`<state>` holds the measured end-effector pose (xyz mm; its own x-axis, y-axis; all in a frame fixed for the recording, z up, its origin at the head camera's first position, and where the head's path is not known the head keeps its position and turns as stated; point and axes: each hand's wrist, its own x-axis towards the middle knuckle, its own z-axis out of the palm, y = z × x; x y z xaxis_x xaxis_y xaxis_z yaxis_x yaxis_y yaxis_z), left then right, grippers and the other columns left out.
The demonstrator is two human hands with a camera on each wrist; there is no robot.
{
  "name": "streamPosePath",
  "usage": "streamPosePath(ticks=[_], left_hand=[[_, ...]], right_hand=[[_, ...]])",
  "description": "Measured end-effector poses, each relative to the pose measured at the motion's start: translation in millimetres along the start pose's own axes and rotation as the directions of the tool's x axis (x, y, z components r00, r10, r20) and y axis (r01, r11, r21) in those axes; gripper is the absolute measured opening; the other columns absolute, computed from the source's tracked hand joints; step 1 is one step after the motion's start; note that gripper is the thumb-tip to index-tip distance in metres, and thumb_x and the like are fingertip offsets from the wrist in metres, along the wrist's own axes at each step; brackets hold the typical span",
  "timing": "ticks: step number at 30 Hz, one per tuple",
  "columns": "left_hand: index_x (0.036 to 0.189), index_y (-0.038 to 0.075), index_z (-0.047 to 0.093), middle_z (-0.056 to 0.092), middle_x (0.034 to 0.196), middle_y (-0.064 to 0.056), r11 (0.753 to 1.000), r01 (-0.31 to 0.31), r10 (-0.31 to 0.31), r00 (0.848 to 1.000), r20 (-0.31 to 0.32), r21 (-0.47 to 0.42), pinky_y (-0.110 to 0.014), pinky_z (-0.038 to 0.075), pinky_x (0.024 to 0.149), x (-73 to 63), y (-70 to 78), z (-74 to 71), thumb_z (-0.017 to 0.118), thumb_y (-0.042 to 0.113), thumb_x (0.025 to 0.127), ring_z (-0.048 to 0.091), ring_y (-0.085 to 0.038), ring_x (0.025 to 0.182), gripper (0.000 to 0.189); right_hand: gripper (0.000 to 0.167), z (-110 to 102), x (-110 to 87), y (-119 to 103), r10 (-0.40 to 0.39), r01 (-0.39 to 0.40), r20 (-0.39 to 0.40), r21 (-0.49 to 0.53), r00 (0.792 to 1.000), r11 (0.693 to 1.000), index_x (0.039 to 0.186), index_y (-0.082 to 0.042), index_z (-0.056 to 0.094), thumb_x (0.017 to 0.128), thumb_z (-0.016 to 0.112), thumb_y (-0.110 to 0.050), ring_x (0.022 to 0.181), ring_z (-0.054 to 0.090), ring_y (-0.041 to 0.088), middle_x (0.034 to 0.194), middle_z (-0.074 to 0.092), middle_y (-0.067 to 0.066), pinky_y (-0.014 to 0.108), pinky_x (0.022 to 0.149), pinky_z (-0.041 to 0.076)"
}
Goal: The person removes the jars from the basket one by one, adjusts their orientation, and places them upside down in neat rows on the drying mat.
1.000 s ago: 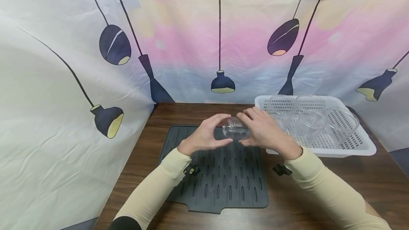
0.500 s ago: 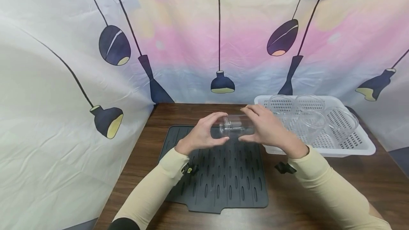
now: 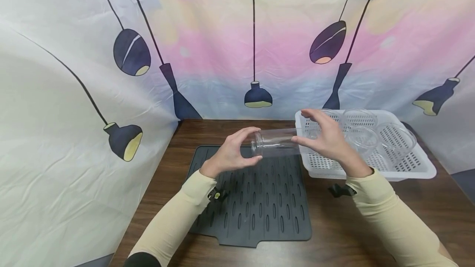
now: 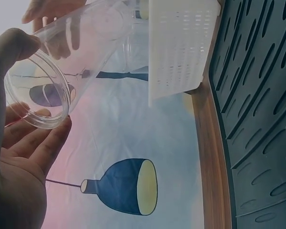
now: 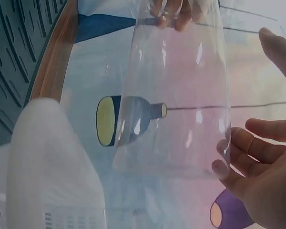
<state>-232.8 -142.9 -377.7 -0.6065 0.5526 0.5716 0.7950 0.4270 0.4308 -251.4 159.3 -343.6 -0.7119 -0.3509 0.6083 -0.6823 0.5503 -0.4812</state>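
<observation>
A clear jar (image 3: 278, 142) lies sideways in the air above the far part of the dark ribbed mat (image 3: 256, 209). My left hand (image 3: 231, 152) grips its threaded neck between thumb and fingers; the left wrist view shows the round mouth ring (image 4: 66, 107) in that grasp. At the wider base end is my right hand (image 3: 330, 141), thumb and fingers spread wide. Its fingertips (image 5: 220, 168) rest against the side of the jar in the right wrist view, while its thumb stands away from the wall there.
A white perforated basket (image 3: 419, 171) stands at the right on the brown wooden table (image 3: 345, 230), just beyond the mat's right edge. Several more clear jars (image 3: 397, 141) stand inside it. A cloth printed with lamps (image 3: 222, 44) hangs behind the table.
My right hand has slid right along the jar to its base and spread its fingers. The left hand keeps its grip on the neck and has moved slightly left.
</observation>
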Motion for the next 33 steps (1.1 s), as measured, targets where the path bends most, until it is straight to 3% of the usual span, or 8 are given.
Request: streamPosePath(ticks=[7,14,23,29,31,33], left_hand=[[0.142,0.009,0.044,0.057,0.129,-0.013,1.000,-0.017,0.017,0.999,-0.035,-0.014,-0.043,0.055,0.090,-2.3,-2.2,-3.1,0.081,0.018,0.078,0.061,-0.021,0.110,0.074],[0.143,0.009,0.043,0.055,0.132,-0.012,1.000,-0.024,0.024,0.999,-0.042,-0.019,-0.034,0.053,0.094,-2.9,-2.7,-5.1,0.080,0.019,0.079,0.061,-0.020,0.113,0.075],[0.142,0.006,0.044,0.056,0.131,-0.015,0.999,-0.012,0.008,0.997,-0.071,-0.050,-0.038,0.054,0.093,-3.2,-0.9,-8.5,0.082,0.012,0.077,0.062,-0.025,0.113,0.076],[0.141,0.002,0.044,0.055,0.132,-0.017,0.998,-0.004,-0.001,0.997,-0.074,-0.067,-0.041,0.054,0.093,-2.9,1.0,-8.5,0.085,0.012,0.074,0.062,-0.029,0.113,0.079],[0.141,0.002,0.044,0.055,0.133,-0.016,0.998,-0.004,-0.001,0.997,-0.076,-0.065,-0.039,0.054,0.094,-2.2,1.0,-8.4,0.085,0.012,0.074,0.062,-0.028,0.113,0.080],[0.142,0.004,0.044,0.055,0.133,-0.014,0.998,-0.002,-0.003,0.997,-0.076,-0.060,-0.036,0.053,0.094,-1.7,0.8,-8.5,0.085,0.012,0.074,0.062,-0.026,0.114,0.079]], right_hand=[[0.069,-5,-3.9,10,0.080,-0.079,-0.028,0.042,0.996,0.996,0.136,-0.006,0.055,0.077,0.083,-0.028,0.117,0.057,0.034,0.127,0.061,0.015,0.051,0.098,0.044],[0.062,-3,-9.2,14,0.172,-0.152,-0.062,0.242,0.983,0.958,0.139,-0.003,0.051,0.084,0.077,-0.017,0.123,0.052,0.035,0.132,0.055,0.019,0.045,0.107,0.040],[0.057,5,-12.9,17,0.167,-0.092,-0.155,0.404,0.974,0.910,0.137,0.002,0.050,0.085,0.072,-0.002,0.121,0.054,0.018,0.130,0.055,0.019,0.027,0.106,0.043],[0.054,11,-14.2,20,0.209,-0.090,-0.158,0.550,0.965,0.831,0.137,0.010,0.046,0.087,0.064,0.006,0.121,0.053,0.019,0.126,0.055,0.004,0.024,0.106,0.041],[0.052,13,-14.8,20,0.230,-0.092,-0.161,0.592,0.960,0.800,0.137,0.012,0.045,0.089,0.062,0.005,0.120,0.054,0.020,0.125,0.056,0.006,0.022,0.106,0.041],[0.050,15,-15.6,19,0.252,-0.087,-0.161,0.655,0.954,0.750,0.137,0.014,0.043,0.090,0.059,0.004,0.119,0.055,0.021,0.124,0.057,0.009,0.021,0.102,0.043]])
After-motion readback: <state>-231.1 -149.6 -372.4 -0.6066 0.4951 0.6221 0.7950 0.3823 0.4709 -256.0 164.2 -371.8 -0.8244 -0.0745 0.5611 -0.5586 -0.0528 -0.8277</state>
